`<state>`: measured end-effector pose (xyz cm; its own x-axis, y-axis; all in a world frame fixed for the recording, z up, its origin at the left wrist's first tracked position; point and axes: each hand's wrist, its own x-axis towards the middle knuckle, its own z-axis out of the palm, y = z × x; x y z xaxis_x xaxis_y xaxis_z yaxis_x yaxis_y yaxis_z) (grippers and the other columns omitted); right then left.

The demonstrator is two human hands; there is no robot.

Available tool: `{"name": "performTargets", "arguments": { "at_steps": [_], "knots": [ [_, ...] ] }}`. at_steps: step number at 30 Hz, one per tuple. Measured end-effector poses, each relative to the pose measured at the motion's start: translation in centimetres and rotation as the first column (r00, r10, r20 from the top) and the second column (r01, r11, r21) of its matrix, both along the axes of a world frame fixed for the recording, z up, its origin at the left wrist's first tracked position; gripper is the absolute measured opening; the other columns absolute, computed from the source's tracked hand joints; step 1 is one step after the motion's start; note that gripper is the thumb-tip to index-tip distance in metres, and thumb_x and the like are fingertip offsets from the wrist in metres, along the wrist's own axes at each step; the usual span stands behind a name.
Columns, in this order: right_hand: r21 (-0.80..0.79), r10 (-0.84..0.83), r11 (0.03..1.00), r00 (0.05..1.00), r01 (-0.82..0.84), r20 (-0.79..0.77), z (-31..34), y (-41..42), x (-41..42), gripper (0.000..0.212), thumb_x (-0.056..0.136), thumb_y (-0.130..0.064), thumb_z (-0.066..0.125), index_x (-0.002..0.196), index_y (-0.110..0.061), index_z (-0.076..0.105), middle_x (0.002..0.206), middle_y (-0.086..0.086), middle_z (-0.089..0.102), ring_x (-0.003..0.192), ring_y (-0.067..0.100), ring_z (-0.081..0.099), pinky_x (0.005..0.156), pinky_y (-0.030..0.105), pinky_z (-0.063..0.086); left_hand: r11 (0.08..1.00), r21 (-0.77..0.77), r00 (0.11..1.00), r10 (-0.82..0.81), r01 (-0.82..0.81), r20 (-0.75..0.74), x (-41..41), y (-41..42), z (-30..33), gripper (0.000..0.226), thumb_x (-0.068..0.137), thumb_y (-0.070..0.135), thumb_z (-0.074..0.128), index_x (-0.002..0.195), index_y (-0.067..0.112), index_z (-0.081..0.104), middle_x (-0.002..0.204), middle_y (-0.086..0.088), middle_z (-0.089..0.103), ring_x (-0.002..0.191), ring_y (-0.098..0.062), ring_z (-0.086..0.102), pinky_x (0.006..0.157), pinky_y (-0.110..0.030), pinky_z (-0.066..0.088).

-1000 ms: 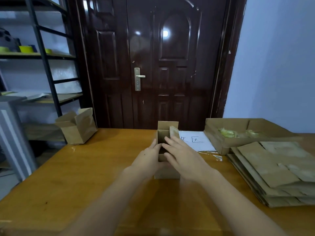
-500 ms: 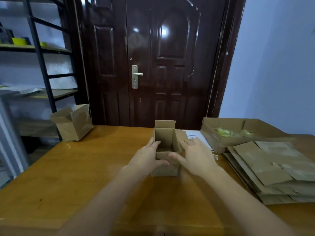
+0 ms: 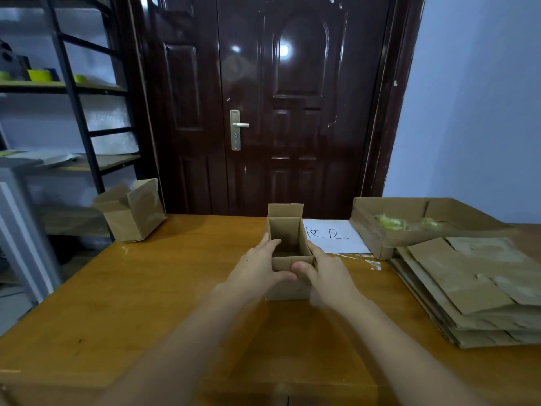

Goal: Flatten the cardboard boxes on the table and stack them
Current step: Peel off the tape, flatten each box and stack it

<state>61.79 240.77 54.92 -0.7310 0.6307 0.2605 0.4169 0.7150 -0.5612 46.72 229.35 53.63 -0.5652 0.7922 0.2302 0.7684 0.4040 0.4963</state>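
- A dark glossy door (image 3: 263,106) and a pale blue wall back a wooden table (image 3: 152,303); a metal shelf rack (image 3: 76,92) stands at the left.
- At the table's middle stands a small open cardboard box (image 3: 288,238), upright, its far flap raised and its inside bare.
- The left hand (image 3: 257,269) holds the box's left wall, fingers laid along the outside and the thumb curled across the near face just under the rim.
- The right hand (image 3: 328,272) holds the right wall in the same way, its thumb pressed on the near rim and almost meeting the left thumb.
- The box thus sits between the two grips, clasped at its near top corners, its base on the table.
- A second open box (image 3: 131,215) lies tilted at the table's far left corner, well apart from the hands.
- At right, a stack of flattened boxes (image 3: 474,291) rests on the table, with a shallow cardboard tray (image 3: 409,218) holding yellowish scraps just behind it.
- A white sheet (image 3: 330,235) with handwritten characters lies between the held box and the tray.
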Motion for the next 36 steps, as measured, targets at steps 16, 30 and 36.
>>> {"name": "performTargets", "arguments": {
  "at_steps": [16,30,36],
  "knots": [
    [0.023,0.055,0.998,0.998,-0.056,0.041,2.9,0.0,-0.3,0.051,0.102,-0.041,0.051,0.151,-0.026,0.041,0.12,0.006,0.052,0.114,0.023,0.054,0.092,0.031,0.042,0.999,0.003,0.93,-0.033,0.037,-0.367,-0.9,-6.6,2.4,0.041,0.109,0.035,0.046,0.15,0.039,0.047,0.15,0.007,0.054,0.14,-0.015,0.042,0.11,-0.032,0.041],
    [0.175,0.12,0.97,0.961,-0.167,0.249,2.0,1.0,-0.8,0.115,0.074,-0.094,0.033,0.161,-0.024,0.007,0.167,-0.005,0.009,0.152,0.02,0.011,0.124,0.055,0.009,0.986,0.078,0.839,-0.085,0.15,-0.538,-1.8,-4.2,4.1,0.049,0.099,0.058,0.042,0.132,0.03,0.065,0.126,0.012,0.066,0.122,-0.008,0.054,0.109,-0.03,0.045],
    [0.118,0.171,0.974,0.97,-0.193,0.174,1.4,1.5,-0.3,0.111,0.073,-0.09,0.043,0.16,-0.031,0.006,0.164,-0.015,0.011,0.147,0.013,0.019,0.116,0.036,0.031,0.942,-0.327,0.871,-0.222,0.075,-0.438,-5.6,-2.1,6.9,0.114,0.074,0.103,0.024,0.161,0.029,0.028,0.169,0.002,0.024,0.158,-0.024,0.011,0.122,-0.042,0.005]
  ]
}}
